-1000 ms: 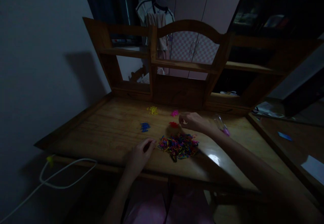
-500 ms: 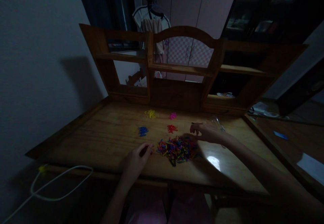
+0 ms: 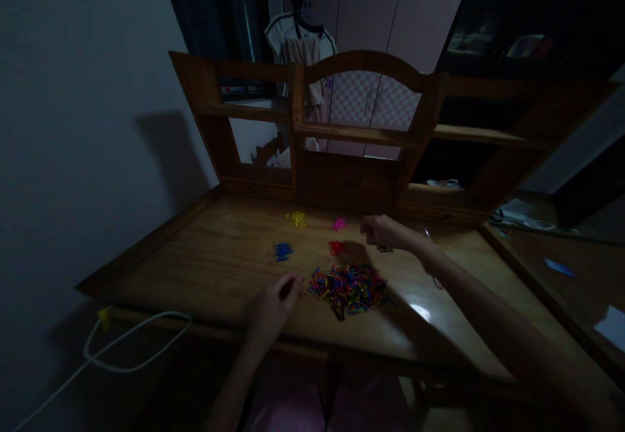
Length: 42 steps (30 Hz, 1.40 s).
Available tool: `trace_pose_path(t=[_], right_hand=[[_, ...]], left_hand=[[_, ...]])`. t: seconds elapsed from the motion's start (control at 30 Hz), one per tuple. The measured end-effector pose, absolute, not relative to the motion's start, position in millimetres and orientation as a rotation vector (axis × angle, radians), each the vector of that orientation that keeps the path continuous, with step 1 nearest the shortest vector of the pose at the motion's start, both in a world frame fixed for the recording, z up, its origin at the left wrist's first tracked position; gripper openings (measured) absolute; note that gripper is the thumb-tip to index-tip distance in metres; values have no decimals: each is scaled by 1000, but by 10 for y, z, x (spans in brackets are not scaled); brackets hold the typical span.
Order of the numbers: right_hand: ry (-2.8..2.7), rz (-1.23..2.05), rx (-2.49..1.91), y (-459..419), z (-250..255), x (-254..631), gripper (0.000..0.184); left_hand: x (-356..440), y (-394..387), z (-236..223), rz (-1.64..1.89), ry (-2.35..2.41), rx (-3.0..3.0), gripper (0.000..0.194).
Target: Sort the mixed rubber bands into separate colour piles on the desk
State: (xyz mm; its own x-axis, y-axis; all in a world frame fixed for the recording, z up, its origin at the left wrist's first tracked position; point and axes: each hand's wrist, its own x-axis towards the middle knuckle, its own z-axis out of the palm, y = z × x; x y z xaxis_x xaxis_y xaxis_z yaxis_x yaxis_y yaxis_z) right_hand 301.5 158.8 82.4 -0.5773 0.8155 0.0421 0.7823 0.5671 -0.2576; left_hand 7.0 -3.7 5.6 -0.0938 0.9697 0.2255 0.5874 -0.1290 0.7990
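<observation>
A mixed heap of small coloured pieces (image 3: 349,287), which look like paper clips, lies on the wooden desk. My left hand (image 3: 276,302) rests just left of it, thumb and forefinger pinched; anything between them is too small to make out. Beyond the heap my right hand (image 3: 383,231) hovers with curled fingers, their contents unclear. Below its wrist lies a small dark group of pieces (image 3: 385,248). Separate little piles stand farther back: red (image 3: 336,247), pink (image 3: 338,224), blue (image 3: 282,251) and yellow (image 3: 297,218).
A wooden shelf unit (image 3: 349,136) rises along the desk's back edge. Partly behind my right forearm is a clear container (image 3: 428,235). A white cable (image 3: 141,318) loops at the front left. On the right surface lie a blue item (image 3: 559,267) and white paper (image 3: 610,329).
My right hand has moved from beside the red pile to the right, then slightly up and away, and the dark pieces now show beneath it. The left hand stays by the heap.
</observation>
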Motion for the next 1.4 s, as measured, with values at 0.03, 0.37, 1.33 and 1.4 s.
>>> trace_pose_path(t=[0.03,0.37,1.33,1.4], right_hand=[[-2602,296,-1352,1694,842,2937,23],[-2416,331,-1263,2096,687,2628,21],[-2114,553,-1381,-240,332,3248,32],[-2135,509,-1357,-264,324,3182,31]], left_hand=[[85,-40,62,1119,1700,1760,27],[95,-24,27,1130,1702,1817,29],[411,-83,35,1080,1411,1953,49],[391,-85,42,1058,1372,1975,44]])
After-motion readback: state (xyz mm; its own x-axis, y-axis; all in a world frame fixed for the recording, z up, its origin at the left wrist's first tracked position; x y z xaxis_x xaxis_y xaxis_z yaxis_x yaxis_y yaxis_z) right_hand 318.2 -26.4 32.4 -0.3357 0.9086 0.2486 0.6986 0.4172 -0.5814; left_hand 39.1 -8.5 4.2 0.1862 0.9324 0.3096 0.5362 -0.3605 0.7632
